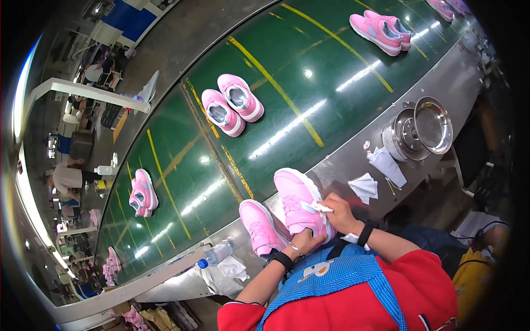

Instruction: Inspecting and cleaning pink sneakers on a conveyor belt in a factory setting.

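Observation:
In front of me a pink sneaker [293,193] with a white sole is tilted up at the metal edge of the belt. My left hand [307,240] is closed on its heel end, the fingers partly inside the opening. A white cloth [320,207] is pinched in my right hand [340,215] and touches the sneaker's side by its light blue stripe. Just left of it stands the matching pink sneaker [258,223], apart from both hands; its heel is partly hidden by my left forearm.
Pairs of pink sneakers [233,105] rest on the green belt [298,66] with yellow lines. On the metal ledge lie a folded white cloth [363,187], a cloth pouch [387,165], a round metal container [398,135] with a mesh lid, and a clear bottle [220,254] beside white rags.

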